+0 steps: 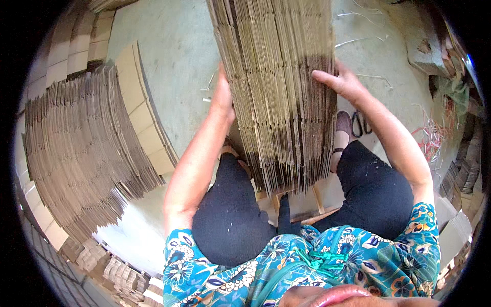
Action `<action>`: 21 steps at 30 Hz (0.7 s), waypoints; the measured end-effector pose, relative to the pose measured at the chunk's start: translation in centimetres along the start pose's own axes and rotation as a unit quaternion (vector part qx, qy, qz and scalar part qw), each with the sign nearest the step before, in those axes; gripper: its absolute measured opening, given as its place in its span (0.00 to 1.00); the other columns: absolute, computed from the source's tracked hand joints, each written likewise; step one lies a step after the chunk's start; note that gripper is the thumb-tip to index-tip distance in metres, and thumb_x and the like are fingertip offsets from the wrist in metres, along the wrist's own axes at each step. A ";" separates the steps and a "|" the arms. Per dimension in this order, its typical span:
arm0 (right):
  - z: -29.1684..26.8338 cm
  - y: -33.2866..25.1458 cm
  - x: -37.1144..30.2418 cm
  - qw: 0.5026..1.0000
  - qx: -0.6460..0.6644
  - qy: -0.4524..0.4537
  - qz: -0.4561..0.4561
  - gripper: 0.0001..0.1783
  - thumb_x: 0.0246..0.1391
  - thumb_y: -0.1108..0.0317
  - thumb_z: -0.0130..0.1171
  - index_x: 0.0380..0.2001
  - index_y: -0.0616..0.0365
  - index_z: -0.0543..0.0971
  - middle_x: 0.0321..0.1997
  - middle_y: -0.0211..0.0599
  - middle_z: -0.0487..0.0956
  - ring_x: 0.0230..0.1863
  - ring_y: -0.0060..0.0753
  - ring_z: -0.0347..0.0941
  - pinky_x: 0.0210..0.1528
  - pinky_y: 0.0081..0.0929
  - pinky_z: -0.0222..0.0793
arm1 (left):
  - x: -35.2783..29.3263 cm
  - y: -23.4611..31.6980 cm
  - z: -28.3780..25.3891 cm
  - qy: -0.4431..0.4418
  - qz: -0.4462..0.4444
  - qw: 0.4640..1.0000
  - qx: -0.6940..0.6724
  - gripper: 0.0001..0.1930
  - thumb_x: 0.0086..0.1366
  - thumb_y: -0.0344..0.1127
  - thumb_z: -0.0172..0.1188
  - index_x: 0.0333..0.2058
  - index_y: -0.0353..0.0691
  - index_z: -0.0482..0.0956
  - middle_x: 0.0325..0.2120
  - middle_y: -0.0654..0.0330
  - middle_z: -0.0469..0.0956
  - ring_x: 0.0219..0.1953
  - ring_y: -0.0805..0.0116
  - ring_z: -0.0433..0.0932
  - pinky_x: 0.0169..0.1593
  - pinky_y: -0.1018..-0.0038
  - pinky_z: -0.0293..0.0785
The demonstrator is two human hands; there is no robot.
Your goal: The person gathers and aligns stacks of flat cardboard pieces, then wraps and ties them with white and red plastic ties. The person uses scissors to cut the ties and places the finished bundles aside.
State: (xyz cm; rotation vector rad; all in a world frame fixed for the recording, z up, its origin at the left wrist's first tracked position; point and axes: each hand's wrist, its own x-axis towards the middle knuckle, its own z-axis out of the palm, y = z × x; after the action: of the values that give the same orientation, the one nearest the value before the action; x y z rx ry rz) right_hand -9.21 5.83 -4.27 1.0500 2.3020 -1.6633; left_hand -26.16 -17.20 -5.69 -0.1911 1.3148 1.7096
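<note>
A long stack of brown flat cardboard pieces [281, 97], packed edge-up, stands between my knees and runs away from me past the top of the view. My left hand [224, 96] presses against its left side; most of those fingers are hidden behind the stack. On the right side, my right hand [345, 82] grips the stack, its thumb laid over the top edges and its other fingers out of sight. Both hands sit at about the same distance along the stack, one opposite the other.
To the left lies a large fanned pile of cardboard [87, 148] with wider sheets [146, 112] beside it. Black-handled scissors [361, 124] rest on the floor by my right shoe [343, 124]. Farther right are tangled red and white straps [436, 134]. Wooden slats [318, 199] show beneath me.
</note>
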 end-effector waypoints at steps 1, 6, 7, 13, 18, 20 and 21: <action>0.3 2.0 1.2 1.000 -0.009 -0.005 0.004 0.53 0.36 0.38 0.64 0.56 0.68 0.62 0.54 0.52 0.71 0.57 0.44 0.66 0.60 0.35 0.58 | 0.8 -1.3 -0.4 -0.008 -0.014 1.000 -0.003 0.31 0.64 0.56 0.44 0.54 0.35 0.62 0.49 0.53 0.69 0.50 0.60 0.70 0.54 0.66 0.65; 2.5 6.6 3.5 0.992 -0.128 0.011 0.008 0.50 0.37 0.36 0.62 0.56 0.63 0.64 0.53 0.55 0.71 0.55 0.46 0.67 0.57 0.35 0.60 | 1.5 -5.1 -2.5 0.047 0.081 0.907 0.410 0.40 0.55 0.52 0.61 0.57 0.29 0.56 0.52 0.44 0.66 0.55 0.54 0.65 0.58 0.66 0.60; 2.5 6.8 3.6 0.994 -0.113 0.012 -0.002 0.52 0.35 0.34 0.63 0.56 0.63 0.64 0.52 0.55 0.72 0.55 0.47 0.67 0.57 0.35 0.60 | 1.9 -5.3 -2.6 0.052 0.104 0.902 0.416 0.42 0.53 0.51 0.63 0.57 0.29 0.55 0.53 0.43 0.65 0.56 0.53 0.64 0.58 0.65 0.60; 2.2 5.3 3.3 0.987 -0.156 0.034 0.024 0.52 0.35 0.31 0.59 0.55 0.63 0.67 0.51 0.56 0.72 0.54 0.49 0.68 0.55 0.37 0.62 | 2.2 -5.9 -2.9 0.160 0.315 0.733 0.581 0.49 0.50 0.55 0.63 0.60 0.30 0.49 0.59 0.41 0.54 0.62 0.49 0.54 0.63 0.59 0.49; 1.5 5.6 3.3 0.982 -0.185 0.042 0.015 0.52 0.37 0.28 0.54 0.54 0.64 0.67 0.50 0.57 0.72 0.54 0.52 0.68 0.55 0.39 0.62 | 0.9 -3.0 0.6 0.016 0.364 0.531 0.765 0.50 0.50 0.66 0.54 0.61 0.34 0.50 0.62 0.47 0.49 0.66 0.53 0.45 0.65 0.52 0.37; 1.4 5.4 3.2 0.980 -0.193 0.038 0.020 0.50 0.39 0.29 0.53 0.53 0.63 0.68 0.49 0.58 0.73 0.53 0.53 0.68 0.54 0.40 0.62 | 1.0 -3.2 1.2 -0.057 0.372 0.504 0.778 0.50 0.49 0.68 0.52 0.61 0.35 0.52 0.63 0.48 0.48 0.66 0.53 0.44 0.65 0.52 0.35; 1.5 4.9 3.0 0.980 -0.197 0.031 0.029 0.49 0.40 0.29 0.53 0.53 0.63 0.68 0.48 0.58 0.73 0.52 0.53 0.68 0.54 0.40 0.62 | 1.0 -3.4 1.0 -0.052 0.373 0.507 0.775 0.50 0.49 0.68 0.52 0.61 0.35 0.52 0.63 0.48 0.49 0.66 0.53 0.44 0.65 0.52 0.35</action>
State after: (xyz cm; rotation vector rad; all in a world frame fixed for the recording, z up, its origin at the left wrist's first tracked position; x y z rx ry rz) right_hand -9.06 6.72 -10.13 1.0740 2.4699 -1.0995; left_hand -23.81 -15.85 -8.16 1.6915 2.4650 0.3526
